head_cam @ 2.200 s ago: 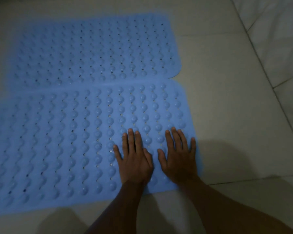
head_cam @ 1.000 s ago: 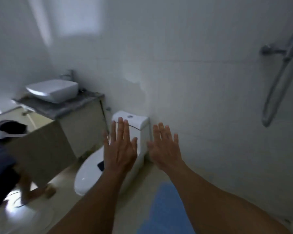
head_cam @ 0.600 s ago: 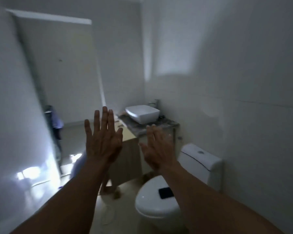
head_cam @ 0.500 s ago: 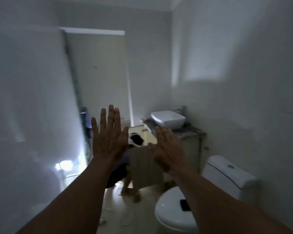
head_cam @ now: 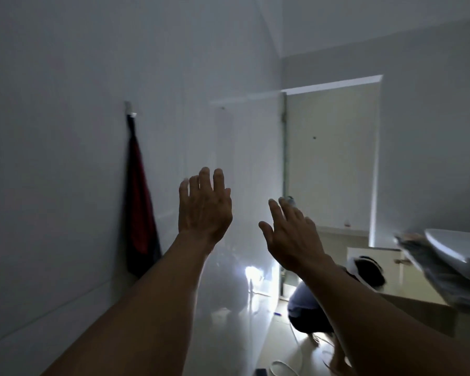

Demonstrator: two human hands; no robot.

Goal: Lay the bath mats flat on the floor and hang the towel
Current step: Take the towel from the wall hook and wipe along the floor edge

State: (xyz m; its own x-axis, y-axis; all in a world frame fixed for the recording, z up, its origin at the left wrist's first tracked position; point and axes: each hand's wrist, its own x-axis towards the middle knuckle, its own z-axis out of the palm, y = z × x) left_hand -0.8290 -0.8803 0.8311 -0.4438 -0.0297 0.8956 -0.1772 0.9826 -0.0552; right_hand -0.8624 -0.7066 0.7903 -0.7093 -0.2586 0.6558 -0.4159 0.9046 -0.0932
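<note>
A dark red and navy towel [head_cam: 140, 213] hangs from a metal hook [head_cam: 130, 108] on the left wall, its lower end at about waist height. My left hand [head_cam: 204, 206] is raised in front of me, fingers spread, holding nothing, a little right of the towel and apart from it. My right hand [head_cam: 291, 237] is held up beside it, also open and empty. The blue bath mats are out of view.
A white basin [head_cam: 459, 253] on a grey counter juts in at the right edge. Another person [head_cam: 312, 302] crouches on the floor by the open doorway [head_cam: 331, 158], next to a white cable [head_cam: 285, 366]. A glossy white panel [head_cam: 244, 164] stands straight ahead.
My view has swung up from the mats on the floor and left past the toilet and basin to the left wall. Both hands have lifted off the mat and stay raised, open.
</note>
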